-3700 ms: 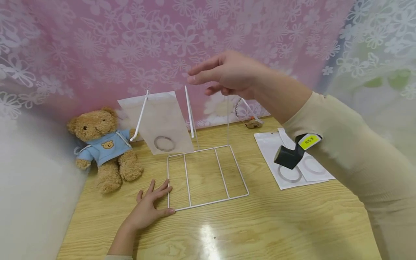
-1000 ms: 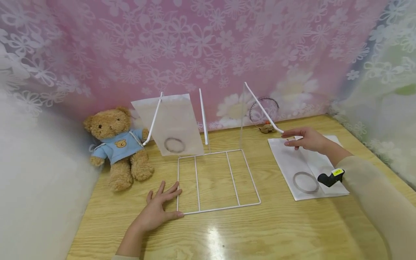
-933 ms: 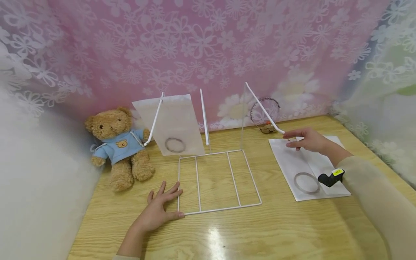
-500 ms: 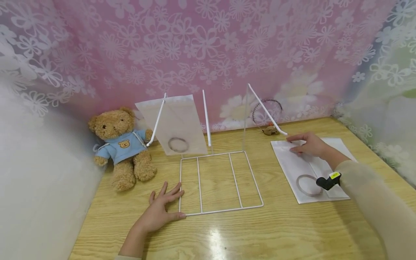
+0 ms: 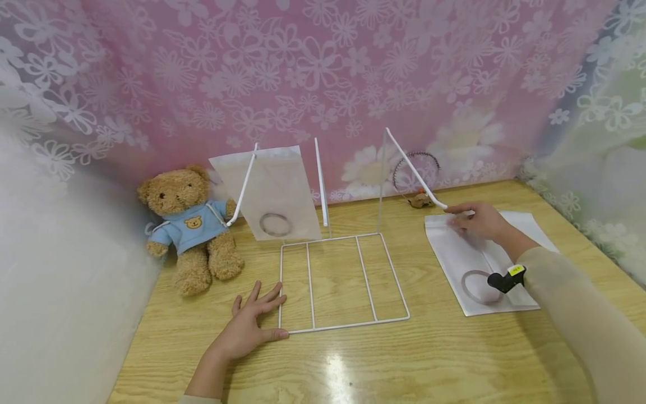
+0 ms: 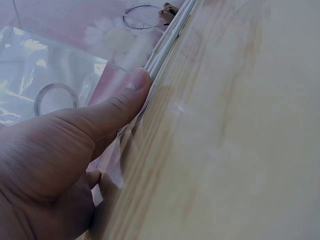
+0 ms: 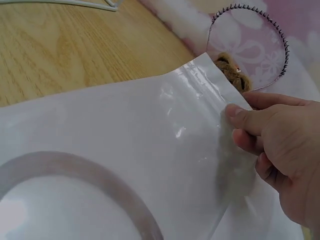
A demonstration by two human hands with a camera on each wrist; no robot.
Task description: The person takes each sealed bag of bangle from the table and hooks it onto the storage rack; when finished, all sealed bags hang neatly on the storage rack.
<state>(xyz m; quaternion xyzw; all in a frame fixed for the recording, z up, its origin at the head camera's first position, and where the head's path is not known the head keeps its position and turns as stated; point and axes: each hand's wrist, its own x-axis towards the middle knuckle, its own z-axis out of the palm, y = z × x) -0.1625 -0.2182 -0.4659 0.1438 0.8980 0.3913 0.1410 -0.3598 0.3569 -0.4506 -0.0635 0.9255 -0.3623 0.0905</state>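
Note:
In the head view my left hand (image 5: 244,331) lies with spread fingers at the left side of a white wire rack (image 5: 348,326). Its thumb touches the front corner, also seen in the left wrist view. A white zip bag (image 5: 275,188) with a ring-shaped mark hangs on the rack's left hook. At the right, my right hand (image 5: 481,221) pinches the top edge of another zip bag (image 5: 451,252). The right wrist view shows the thumb (image 7: 242,117) on the front of this bag, its edge slightly lifted. Some fingers are hidden behind it.
A second white bag (image 5: 527,224) lies partly under the pinched one. The rack's right hook (image 5: 416,174) ends close to my right hand. Behind it stands a headband with a brown plush ornament (image 5: 420,200). A teddy bear (image 5: 192,224) in blue sits at the left. Floral curtain (image 5: 323,67) behind.
My right hand has come down from above the rack to the bags at the right and now pinches the top edge of one. My left hand stays at the rack's corner.

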